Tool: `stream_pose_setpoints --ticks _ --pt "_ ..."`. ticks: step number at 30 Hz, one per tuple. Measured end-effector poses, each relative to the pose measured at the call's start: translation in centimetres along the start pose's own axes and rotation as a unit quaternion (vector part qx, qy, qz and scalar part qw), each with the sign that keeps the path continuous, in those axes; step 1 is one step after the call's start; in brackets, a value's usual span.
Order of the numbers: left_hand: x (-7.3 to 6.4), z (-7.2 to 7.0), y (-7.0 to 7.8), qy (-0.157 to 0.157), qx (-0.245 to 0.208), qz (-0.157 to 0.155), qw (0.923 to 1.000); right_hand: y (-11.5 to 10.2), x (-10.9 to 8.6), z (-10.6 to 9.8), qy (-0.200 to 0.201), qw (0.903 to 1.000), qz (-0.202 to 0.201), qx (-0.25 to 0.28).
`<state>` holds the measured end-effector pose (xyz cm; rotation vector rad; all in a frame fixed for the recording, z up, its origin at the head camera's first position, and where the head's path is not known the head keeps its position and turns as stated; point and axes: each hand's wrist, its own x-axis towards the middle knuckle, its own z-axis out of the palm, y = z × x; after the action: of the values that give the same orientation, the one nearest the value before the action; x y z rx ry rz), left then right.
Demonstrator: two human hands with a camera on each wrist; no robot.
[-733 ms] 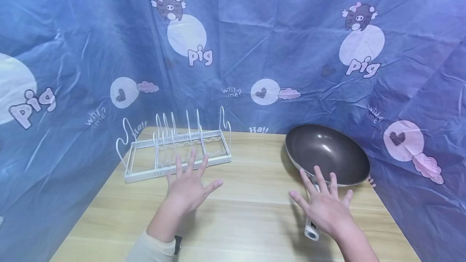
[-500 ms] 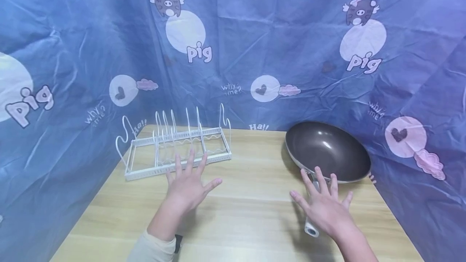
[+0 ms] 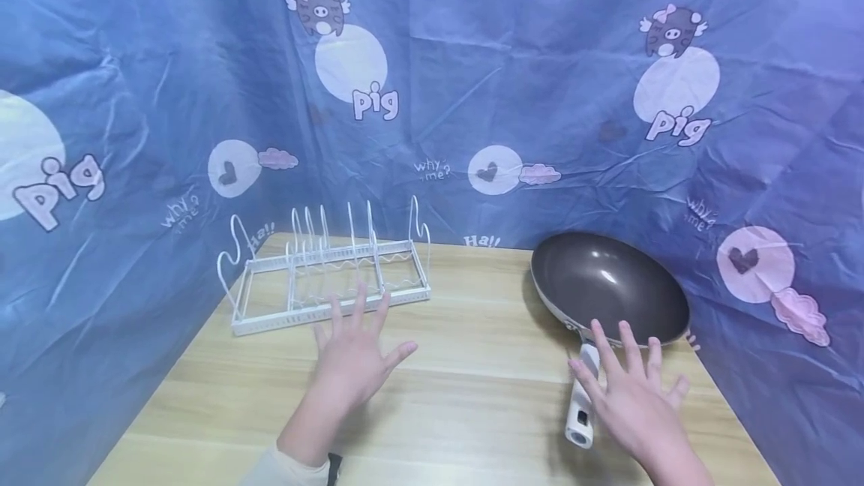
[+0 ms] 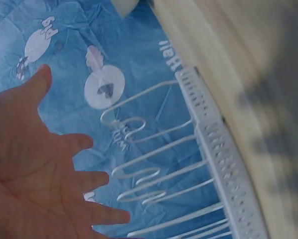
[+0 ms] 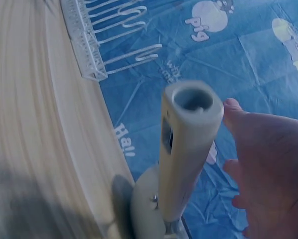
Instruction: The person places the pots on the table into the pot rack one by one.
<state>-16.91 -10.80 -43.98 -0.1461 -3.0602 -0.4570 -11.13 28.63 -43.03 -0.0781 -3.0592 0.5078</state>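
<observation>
My left hand [image 3: 354, 362] hovers over the table with fingers spread, just in front of a white wire rack [image 3: 270, 321]. In the left wrist view the palm of that hand [image 4: 34, 174] faces the rack [image 4: 223, 159] and holds nothing. On the right, a dark-lined frying pan [image 3: 607, 283] lies with its white handle [image 3: 582, 403] toward me. My right hand [image 3: 637, 400] has its fingers spread to the right of the handle, partly overlapping the pan's near rim. The right wrist view shows the handle [image 5: 186, 149] beside the right hand [image 5: 273, 164], apparently not gripped.
Both the rack and the pan stand on a light wooden table [image 3: 439, 426]. A blue cloth [image 3: 445, 81] printed with pigs and hearts hangs behind and along both sides. The rack's upright wire loops [image 3: 351, 235] rise above its base.
My right hand has shifted right and slightly down, uncovering more of the pan handle. My left hand has barely moved. The rack and pan stay in place; the head view shifts slightly.
</observation>
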Motion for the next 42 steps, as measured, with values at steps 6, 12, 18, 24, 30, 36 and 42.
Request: stream_pose_setpoints --ticks 6,12,18,24,30,36,42 --pt "-0.4 1.8 1.9 0.0 0.005 -0.001 1.0 1.8 -0.1 0.5 0.021 0.9996 0.017 0.01" --pt "-0.4 3.1 4.2 0.013 -0.014 0.006 0.9998 3.4 0.1 1.3 0.048 0.9974 0.037 0.039" --pt "-0.4 4.4 6.2 0.072 -0.086 0.018 0.9935 4.2 0.3 2.4 0.088 0.9842 0.088 0.126" --pt "-0.4 5.8 8.1 0.034 -0.204 0.022 0.9781 5.0 1.1 3.5 0.055 0.9533 0.156 0.253" --pt "-0.6 7.5 9.7 -0.019 -0.317 0.002 0.9482 5.4 1.6 4.9 -0.037 0.8506 0.182 0.492" --pt "-1.1 8.8 11.4 -0.119 -0.472 -0.003 0.8738 5.9 1.0 6.6 -0.125 0.6504 0.103 0.742" --pt "-1.9 9.9 13.5 -0.211 -0.629 0.001 0.7482 5.7 1.3 7.8 -0.293 0.251 -0.004 0.923"
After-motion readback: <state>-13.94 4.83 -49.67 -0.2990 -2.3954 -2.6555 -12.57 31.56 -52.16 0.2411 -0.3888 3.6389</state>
